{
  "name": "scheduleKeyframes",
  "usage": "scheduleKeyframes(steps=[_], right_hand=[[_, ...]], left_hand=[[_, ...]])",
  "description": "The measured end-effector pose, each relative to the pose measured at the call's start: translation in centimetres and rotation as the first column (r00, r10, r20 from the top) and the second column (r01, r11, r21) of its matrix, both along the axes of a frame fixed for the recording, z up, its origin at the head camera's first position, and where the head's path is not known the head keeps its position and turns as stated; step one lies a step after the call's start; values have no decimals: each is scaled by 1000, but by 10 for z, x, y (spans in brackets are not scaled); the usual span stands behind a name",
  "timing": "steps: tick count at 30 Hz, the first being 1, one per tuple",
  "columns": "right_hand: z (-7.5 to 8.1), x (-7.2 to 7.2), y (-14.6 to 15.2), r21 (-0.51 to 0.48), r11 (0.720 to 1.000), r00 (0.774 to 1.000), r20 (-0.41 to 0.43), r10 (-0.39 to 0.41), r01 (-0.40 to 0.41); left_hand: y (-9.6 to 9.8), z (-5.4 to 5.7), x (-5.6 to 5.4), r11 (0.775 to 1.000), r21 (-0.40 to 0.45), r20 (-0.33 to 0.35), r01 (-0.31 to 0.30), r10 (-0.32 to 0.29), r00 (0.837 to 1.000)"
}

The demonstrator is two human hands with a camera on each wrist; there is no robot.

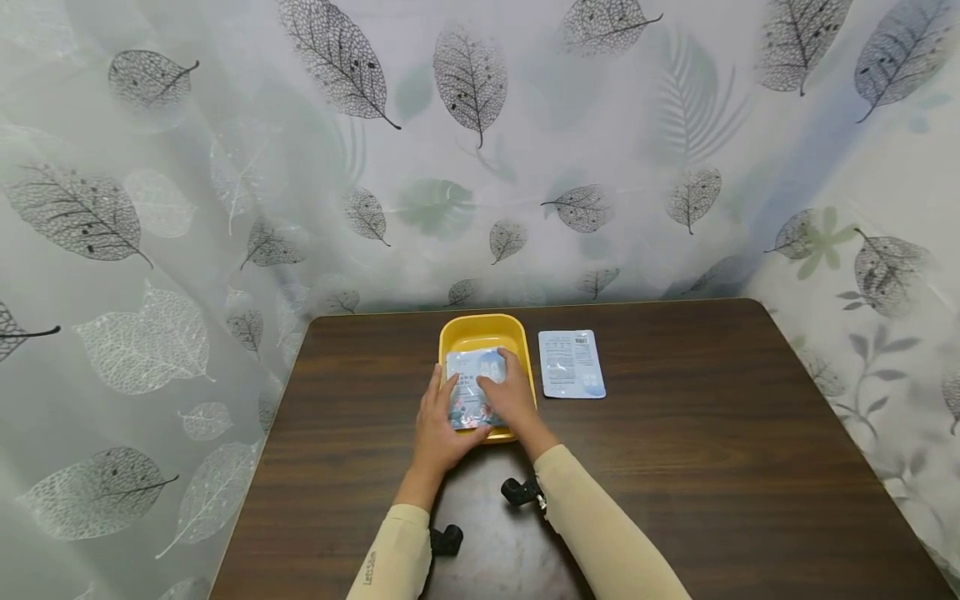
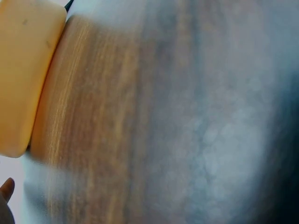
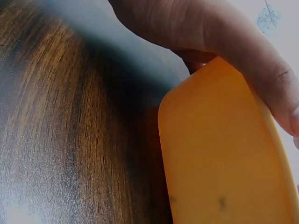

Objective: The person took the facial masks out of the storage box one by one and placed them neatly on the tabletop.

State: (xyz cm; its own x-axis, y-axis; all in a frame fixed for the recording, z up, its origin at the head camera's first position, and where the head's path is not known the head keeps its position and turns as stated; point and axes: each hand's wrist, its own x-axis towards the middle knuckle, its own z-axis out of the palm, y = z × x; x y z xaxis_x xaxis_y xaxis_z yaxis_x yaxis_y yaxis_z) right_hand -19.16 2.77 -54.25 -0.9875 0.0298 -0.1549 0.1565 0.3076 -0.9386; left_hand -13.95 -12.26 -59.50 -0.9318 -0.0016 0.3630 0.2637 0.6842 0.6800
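A pale blue flat sachet (image 1: 468, 392) with printed lettering and pink flowers lies face up in a yellow tray (image 1: 483, 327). My left hand (image 1: 441, 429) is at the sachet's left and lower edges, fingers stretched forward and thumb spread along the bottom. From the right, my right hand (image 1: 513, 396) reaches over the tray's side, its thumb and fingers touching the sachet's face and upper right. The right wrist view shows fingers (image 3: 252, 60) over the tray's rim; the left wrist view has only a fingertip (image 2: 6, 190) at its edge. The sachet's underside is hidden.
A second sachet (image 1: 572, 364), with small print and a barcode, lies on the brown wooden table (image 1: 712, 433) to the right of the tray. Behind the table hangs a leaf-patterned curtain (image 1: 517, 192). Black wrist devices (image 1: 447, 540) sit close above the tabletop.
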Motion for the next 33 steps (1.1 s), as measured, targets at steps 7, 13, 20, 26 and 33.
scheduleKeyframes(steps=[7, 13, 20, 26, 33], right_hand=[[-2, 1, 4, -164, 985, 995, -84, -62, 47], [2, 4, 6, -298, 954, 986, -157, -55, 5], [0, 4, 8, -181, 982, 991, -131, 36, -60], [-3, 7, 9, 43, 989, 978, -144, 150, -145], [-4, 8, 9, 202, 953, 929, -249, 275, -228]], left_hand=[[2, -1, 1, 1000, 10, 1, -6, 6, 1000], [2, -1, 1, 1000, 15, 28, -5, 5, 1000], [2, -1, 3, 1000, 16, 24, -3, 3, 1000], [2, -2, 3, 1000, 7, 17, -3, 2, 1000], [2, -1, 3, 1000, 18, -10, -3, 3, 1000]])
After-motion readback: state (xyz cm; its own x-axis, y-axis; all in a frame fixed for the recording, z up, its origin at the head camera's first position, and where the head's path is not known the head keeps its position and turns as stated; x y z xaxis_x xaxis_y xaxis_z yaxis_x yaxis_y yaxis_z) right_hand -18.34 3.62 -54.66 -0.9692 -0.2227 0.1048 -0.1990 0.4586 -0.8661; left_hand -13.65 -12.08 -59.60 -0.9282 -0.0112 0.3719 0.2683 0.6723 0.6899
